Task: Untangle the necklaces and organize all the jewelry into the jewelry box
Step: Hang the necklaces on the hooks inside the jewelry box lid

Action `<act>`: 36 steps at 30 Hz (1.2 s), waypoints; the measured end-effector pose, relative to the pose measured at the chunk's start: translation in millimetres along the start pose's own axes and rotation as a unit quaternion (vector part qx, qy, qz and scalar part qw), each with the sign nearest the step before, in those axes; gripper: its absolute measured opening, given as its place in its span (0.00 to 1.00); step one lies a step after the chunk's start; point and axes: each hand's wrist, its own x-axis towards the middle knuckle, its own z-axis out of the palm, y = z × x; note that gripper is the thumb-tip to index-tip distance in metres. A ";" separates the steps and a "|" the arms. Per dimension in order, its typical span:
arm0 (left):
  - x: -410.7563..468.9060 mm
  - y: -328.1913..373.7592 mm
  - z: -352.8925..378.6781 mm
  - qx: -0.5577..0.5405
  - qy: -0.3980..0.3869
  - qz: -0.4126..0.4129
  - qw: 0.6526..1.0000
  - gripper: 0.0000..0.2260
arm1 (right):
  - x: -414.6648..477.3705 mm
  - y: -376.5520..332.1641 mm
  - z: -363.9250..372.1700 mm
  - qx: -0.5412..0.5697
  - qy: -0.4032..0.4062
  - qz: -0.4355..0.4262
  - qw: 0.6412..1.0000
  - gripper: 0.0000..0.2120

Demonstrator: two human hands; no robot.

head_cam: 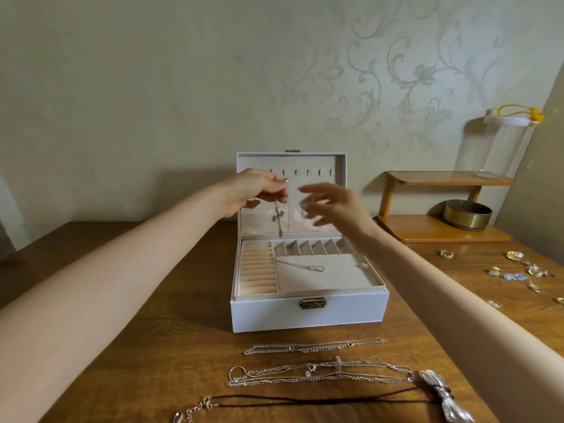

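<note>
A white jewelry box [308,312] stands open on the wooden table, its lid upright with a row of hooks. My left hand [259,187] pinches the chain of a silver cross necklace [277,216], which dangles in front of the lid's inner pocket. Just to the right, my right hand [332,206] hovers blurred, with fingers spread and nothing in it. A thin silver chain [300,265] lies on the box's tray. Before the box lie three necklaces: a fine chain with small charms [311,348], a multi-strand silver chain [320,374] and a black cord with a silver bow pendant [442,395].
Several earrings and small gold pieces [525,271] and a ring [446,254] are scattered on the table at right. A wooden two-tier stand [439,209] holds a round gold-coloured tin [467,215] and a clear glass tube. A papered wall is directly behind the box.
</note>
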 end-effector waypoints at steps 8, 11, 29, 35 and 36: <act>16.0 -18.0 -5.7 -0.100 -0.099 -0.035 0.990 0.05 | 45.2 6.4 12.2 0.086 -0.082 0.038 0.992 0.03; 19.3 -23.0 -9.5 -0.144 -0.113 -0.043 0.982 0.07 | 51.3 12.0 14.4 0.101 -0.100 0.022 0.990 0.05; 64.8 -47.2 -8.8 0.096 0.337 0.022 0.936 0.13 | 104.9 8.5 58.1 0.120 0.086 0.083 0.986 0.09; 79.6 -50.3 -12.9 0.184 0.364 0.011 0.913 0.18 | 126.9 8.4 74.1 0.042 0.171 0.065 0.982 0.09; 81.4 -48.1 -12.7 0.195 0.368 0.005 0.909 0.17 | 130.9 7.9 76.3 0.031 0.186 0.063 0.980 0.11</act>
